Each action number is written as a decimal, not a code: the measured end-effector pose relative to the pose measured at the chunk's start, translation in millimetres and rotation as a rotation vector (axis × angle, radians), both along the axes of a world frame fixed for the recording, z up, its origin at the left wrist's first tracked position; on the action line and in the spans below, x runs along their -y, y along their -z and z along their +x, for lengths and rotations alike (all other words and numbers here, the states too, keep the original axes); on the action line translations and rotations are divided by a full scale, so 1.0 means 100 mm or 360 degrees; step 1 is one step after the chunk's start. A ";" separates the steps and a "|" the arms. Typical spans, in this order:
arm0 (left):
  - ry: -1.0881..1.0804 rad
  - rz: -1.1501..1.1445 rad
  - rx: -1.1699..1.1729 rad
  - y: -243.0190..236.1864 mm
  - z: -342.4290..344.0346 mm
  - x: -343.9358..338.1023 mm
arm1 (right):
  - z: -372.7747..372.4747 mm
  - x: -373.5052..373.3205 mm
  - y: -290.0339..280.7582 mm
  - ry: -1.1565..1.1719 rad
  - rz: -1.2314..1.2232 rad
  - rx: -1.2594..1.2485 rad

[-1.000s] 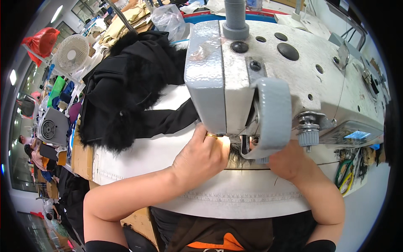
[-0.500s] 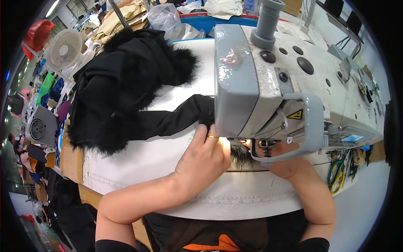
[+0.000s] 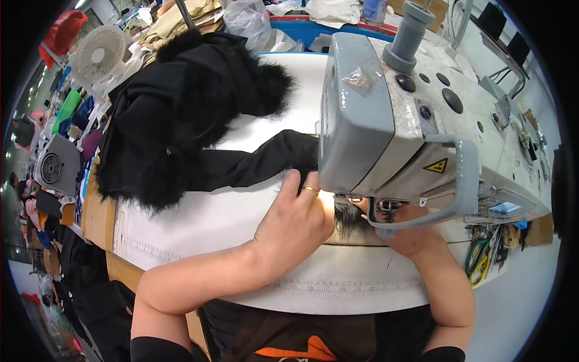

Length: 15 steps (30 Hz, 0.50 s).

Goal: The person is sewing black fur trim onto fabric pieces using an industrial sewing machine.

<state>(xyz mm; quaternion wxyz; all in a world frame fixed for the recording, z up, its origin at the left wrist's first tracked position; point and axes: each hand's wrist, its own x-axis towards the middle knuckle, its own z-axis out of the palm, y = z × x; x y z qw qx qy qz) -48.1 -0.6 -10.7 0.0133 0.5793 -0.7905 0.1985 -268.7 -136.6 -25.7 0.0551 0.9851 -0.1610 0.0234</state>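
I see the white counter spread across the middle of the view, its front edge curving just above my forearms. The grey sewing machine fills the upper right, its head tilted toward me with a grey spool post on top and a yellow warning sticker on its front face. Over the counter's left half lies the black furry garment — a bulky heap of shaggy pile, with one smooth black strip running right toward the machine and passing under its head.

My left hand lies flat, palm down, fingers extended and pressing on the black fabric just left of the needle area; a gold ring sits on one finger. My right hand is mostly hidden beneath the machine's head — it rests at the fabric by the presser foot, but I cannot tell whether its fingers pinch the cloth or only rest on it. A tuft of dark fur shows between the two hands.

At the far left stand a white fan and a grey motor housing.
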 end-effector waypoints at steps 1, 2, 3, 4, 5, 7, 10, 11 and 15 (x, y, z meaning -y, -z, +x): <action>0.0007 -0.0027 -0.0025 -0.01 0.00 0.00 | 0.00 -0.01 -0.01 0.0022 0.0039 0.0016; 0.0014 -0.0053 -0.0050 -0.01 0.00 0.00 | -0.01 -0.01 0.00 0.0018 0.0043 0.0015; 0.0010 -0.0049 -0.0050 -0.02 0.00 0.00 | -0.03 0.01 0.01 -0.0056 -0.0100 0.0093; 0.0007 -0.0026 -0.0019 -0.03 -0.01 -0.01 | -0.05 0.01 0.03 -0.0126 -0.0242 0.0169; 0.0004 -0.0003 0.0013 -0.03 -0.01 -0.01 | -0.04 0.01 0.04 -0.0127 -0.0238 0.0167; 0.0009 -0.0009 -0.0008 -0.01 -0.01 -0.01 | -0.02 -0.01 0.04 -0.0020 -0.0134 0.0140; 0.0009 0.0013 -0.0012 -0.03 0.00 -0.03 | 0.01 0.00 -0.03 0.0040 0.0129 0.0035; 0.0008 0.0043 0.0001 -0.05 0.00 -0.03 | 0.00 0.01 -0.03 0.0035 0.0127 0.0037; -0.0023 -0.0058 0.0010 -0.03 -0.01 -0.05 | 0.02 -0.05 -0.01 0.0107 0.0279 0.0255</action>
